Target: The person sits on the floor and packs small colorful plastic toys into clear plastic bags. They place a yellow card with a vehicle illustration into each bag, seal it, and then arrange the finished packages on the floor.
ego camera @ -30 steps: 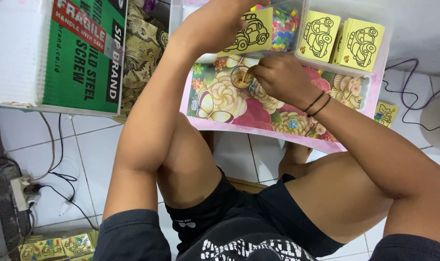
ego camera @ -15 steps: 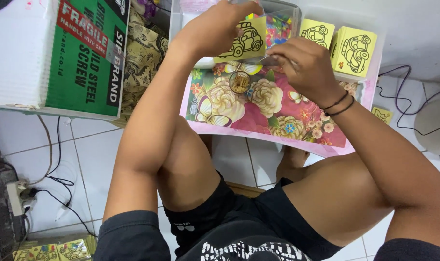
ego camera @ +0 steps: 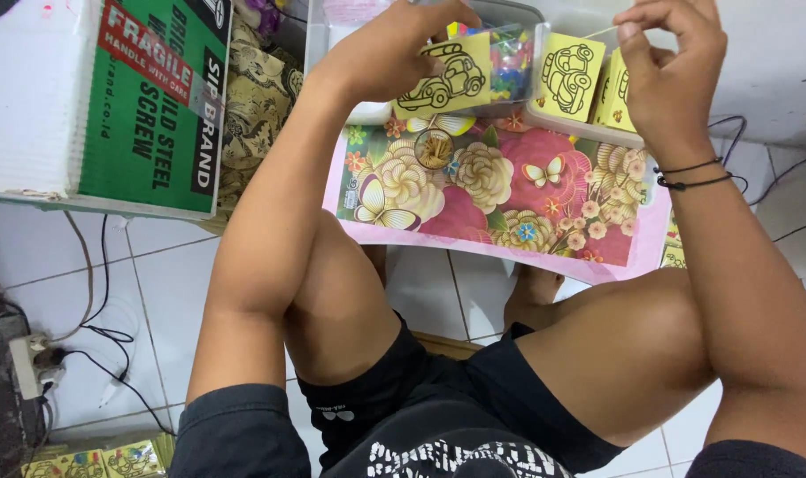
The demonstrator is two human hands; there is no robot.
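our left hand (ego camera: 394, 53) pinches yellow square card with black car outline (ego camera: 444, 78); our right hand (ego camera: 673, 66) fingers pressed together on thin stick (ego camera: 600, 33), above floral tabletop (ego camera: 509, 199).

A square yellow paper card with a black outline drawing of a car (ego camera: 440, 75) is held up tilted in the left hand (ego camera: 394, 53), above the far edge of the pink flower-patterned tray table (ego camera: 509, 190). A thin pale stick (ego camera: 597, 33) is pinched in the right hand (ego camera: 668, 66), level, over the table's far right corner.
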